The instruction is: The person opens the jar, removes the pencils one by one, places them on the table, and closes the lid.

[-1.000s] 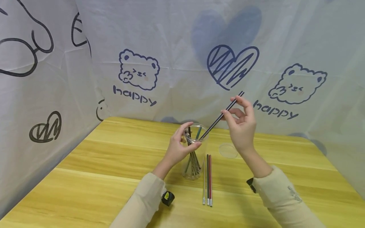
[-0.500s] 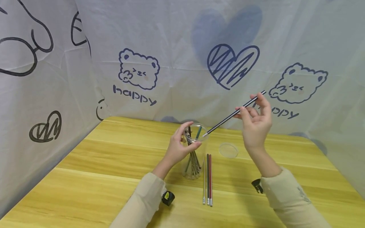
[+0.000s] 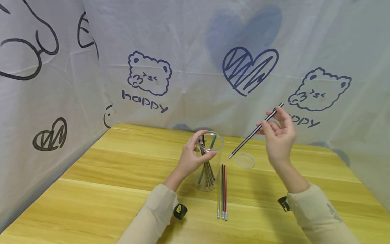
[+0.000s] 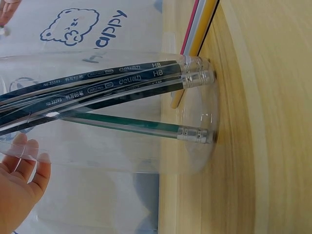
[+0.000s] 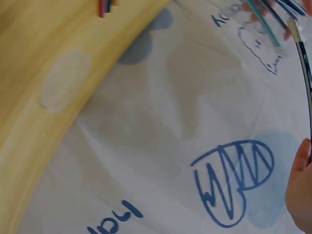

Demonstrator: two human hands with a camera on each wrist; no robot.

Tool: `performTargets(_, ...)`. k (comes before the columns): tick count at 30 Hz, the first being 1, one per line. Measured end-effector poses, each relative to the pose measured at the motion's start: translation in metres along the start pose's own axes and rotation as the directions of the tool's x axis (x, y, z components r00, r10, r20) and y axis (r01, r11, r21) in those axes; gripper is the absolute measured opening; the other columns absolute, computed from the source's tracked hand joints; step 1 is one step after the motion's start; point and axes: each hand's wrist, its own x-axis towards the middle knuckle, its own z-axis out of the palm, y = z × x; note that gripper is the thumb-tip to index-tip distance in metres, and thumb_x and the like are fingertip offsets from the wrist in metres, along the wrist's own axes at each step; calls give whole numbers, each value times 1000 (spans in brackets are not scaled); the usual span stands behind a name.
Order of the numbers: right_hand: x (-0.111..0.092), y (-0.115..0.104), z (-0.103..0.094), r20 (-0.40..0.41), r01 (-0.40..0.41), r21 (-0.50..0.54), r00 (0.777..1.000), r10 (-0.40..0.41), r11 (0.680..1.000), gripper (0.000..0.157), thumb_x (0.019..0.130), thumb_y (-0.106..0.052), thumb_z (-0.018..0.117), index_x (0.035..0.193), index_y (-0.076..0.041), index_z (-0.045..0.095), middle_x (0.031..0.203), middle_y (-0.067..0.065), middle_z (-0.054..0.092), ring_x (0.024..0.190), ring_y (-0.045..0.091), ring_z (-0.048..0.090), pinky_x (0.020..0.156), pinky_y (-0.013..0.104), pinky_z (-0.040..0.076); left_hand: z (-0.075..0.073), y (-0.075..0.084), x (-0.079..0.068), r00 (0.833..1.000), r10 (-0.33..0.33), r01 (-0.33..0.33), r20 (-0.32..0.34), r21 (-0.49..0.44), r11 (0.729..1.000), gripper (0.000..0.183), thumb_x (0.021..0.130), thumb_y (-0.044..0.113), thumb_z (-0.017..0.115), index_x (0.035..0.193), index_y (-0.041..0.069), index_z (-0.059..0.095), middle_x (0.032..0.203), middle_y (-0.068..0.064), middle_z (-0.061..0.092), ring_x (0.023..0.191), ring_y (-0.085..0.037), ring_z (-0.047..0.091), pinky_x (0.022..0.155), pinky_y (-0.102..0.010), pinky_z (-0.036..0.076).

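My left hand (image 3: 192, 157) grips a clear plastic jar (image 3: 217, 169) near its rim, thumb in front and fingers behind. Several dark pencils (image 4: 112, 83) and a green pencil (image 4: 131, 124) lean inside it, eraser ends at the bottom. My right hand (image 3: 279, 135) pinches a dark striped pencil (image 3: 248, 138) in the air to the right of the jar. That pencil slants down to the left, its silver eraser end lowest. In the right wrist view only part of the hand and the same pencil (image 5: 304, 63) show at the right edge.
Right of the jar, several pencils (image 3: 224, 193) lie side by side on the wood-grain table (image 3: 106, 189). A clear round lid (image 3: 244, 160) lies flat behind them. A white cloth (image 3: 189, 84) with drawings hangs along the table's back edge.
My right hand has moved right, drawing the striped pencil out of the jar's mouth; its eraser end now hangs clear of the rim. My left hand stays on the jar.
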Motion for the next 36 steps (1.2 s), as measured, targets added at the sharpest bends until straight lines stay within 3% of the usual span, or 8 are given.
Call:
performTargets(4,-7,10,-5,69,-67,-96,995,74,993,45,82,15,50,124,1,43,103,9,54,71,14,58,59,21,49,1,-1,0,1000,8,-8,-6,13,1000,61,73,8,69,127,-1,42,107,-18,50,76,-10,39,65,-37,38)
performTargets(7,-11,17,-9,93,-114,-89,988,122,990,45,81,17,50,123,3,43,102,8,55,69,14,58,56,21,49,1,-1,1,1000,8,-8,-5,15,1000,61,74,9,69,127,-1,42,106,-17,50,76,-8,38,65,-32,37)
performTargets(16,-24,36,-18,216,-208,-192,944,249,959,48,82,15,50,127,7,39,99,0,55,68,7,57,55,23,49,1,-2,0,1000,3,-3,-3,3,1000,59,74,9,69,126,-1,42,103,-17,50,81,-22,43,66,-46,39)
performTargets(21,-31,42,-21,241,-265,-250,914,325,931,48,82,14,51,128,8,38,98,-2,53,68,5,57,56,24,50,2,-2,0,1000,2,-2,0,-4,1000,59,74,9,69,126,-1,42,103,-17,50,80,-20,43,67,-48,39)
performTargets(25,-35,46,-21,255,-331,-286,878,404,899,50,82,14,51,129,8,36,104,10,49,68,5,56,57,26,50,2,-3,0,1000,0,0,1,3,1000,60,74,9,68,127,0,42,105,-17,50,78,-14,40,65,-42,39)
performTargets(28,-39,50,-22,269,-390,-307,839,472,868,54,81,15,50,132,8,33,111,20,46,68,5,56,58,26,50,2,-2,0,1000,2,-2,2,10,1000,59,75,9,68,127,0,42,107,-17,49,77,-13,39,64,-39,38)
performTargets(33,-46,58,-24,319,-455,-385,751,578,803,62,81,15,51,137,5,25,121,27,41,69,5,56,63,30,51,2,-1,0,1000,4,-4,0,-14,1000,59,74,6,67,126,-2,41,102,-19,49,81,-24,43,67,-48,39)
performTargets(36,-48,62,-25,334,-464,-433,714,616,773,63,81,14,51,138,5,23,122,27,40,70,7,56,64,30,51,1,-1,0,1000,3,-3,-1,-26,1000,59,74,5,66,126,-3,41,101,-20,49,83,-29,44,68,-52,39)
